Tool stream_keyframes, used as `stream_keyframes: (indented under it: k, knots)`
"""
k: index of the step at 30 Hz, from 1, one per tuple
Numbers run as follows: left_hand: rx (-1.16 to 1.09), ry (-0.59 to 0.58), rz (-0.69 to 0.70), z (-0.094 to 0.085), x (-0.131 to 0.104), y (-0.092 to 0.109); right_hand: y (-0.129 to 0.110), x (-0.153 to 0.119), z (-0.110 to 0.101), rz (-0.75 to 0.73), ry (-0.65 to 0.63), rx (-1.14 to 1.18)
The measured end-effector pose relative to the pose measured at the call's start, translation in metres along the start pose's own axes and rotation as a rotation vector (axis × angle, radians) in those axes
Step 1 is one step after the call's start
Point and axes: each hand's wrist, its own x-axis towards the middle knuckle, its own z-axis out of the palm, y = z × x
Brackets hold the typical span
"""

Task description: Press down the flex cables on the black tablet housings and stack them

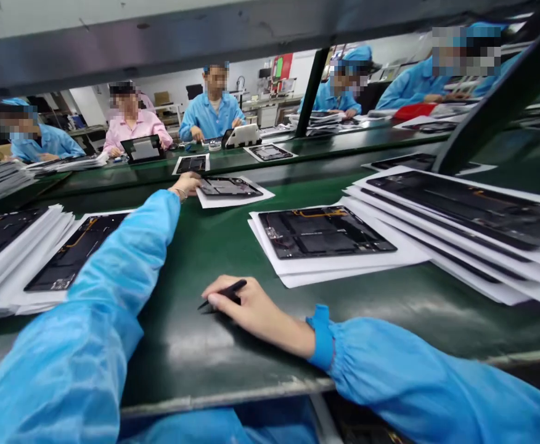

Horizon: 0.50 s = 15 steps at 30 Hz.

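Note:
My left hand [187,184] reaches far across the bench, its fingers closed at the left edge of a black tablet back cover [230,187] on a white sheet [256,197]. The fingertips are partly hidden. Nearer to me, my right hand [256,311] holds slim black tweezers [226,293], pointing left, just above the green bench top [182,345]. Right of that hand lies another tablet back cover [325,233] with an orange flex cable, on white sheets. A further cover [78,250] lies partly behind my left sleeve.
Stacks of covers between paper sheets stand at the right [473,209] and left [6,240]. A slanted dark post [478,117] rises at the right; a grey beam [205,37] crosses overhead. Several co-workers sit opposite, behind a raised ledge [135,176] with more covers.

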Motion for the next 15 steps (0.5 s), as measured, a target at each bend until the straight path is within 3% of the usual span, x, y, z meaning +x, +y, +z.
stream_keyframes:
  k: [2, 4, 8, 10, 12, 15]
  knots:
    - [-0.092, -0.086, 0.005, -0.007, -0.040, 0.000, -0.004, -0.002, -0.004, -0.040, 0.016, -0.006]
    - [-0.194, -0.155, 0.032, -0.013, -0.096, -0.009, -0.018, -0.010, -0.008, -0.087, 0.035, -0.020]
    - [-0.308, -0.289, 0.060, -0.024, -0.244, -0.044, -0.067, -0.044, -0.005, -0.363, 0.170, -0.158]
    - [-0.340, -0.391, -0.052, -0.024, -0.310, -0.058, -0.088, -0.061, 0.006, -0.419, 0.252, -0.100]
    - [-0.459, -0.508, -0.208, -0.022, -0.353, -0.065, -0.098, -0.072, 0.020, -0.421, 0.328, -0.051]
    - [-0.630, -0.638, -0.346, -0.025, -0.376, -0.067, -0.092, -0.078, 0.039, -0.309, 0.397, -0.004]
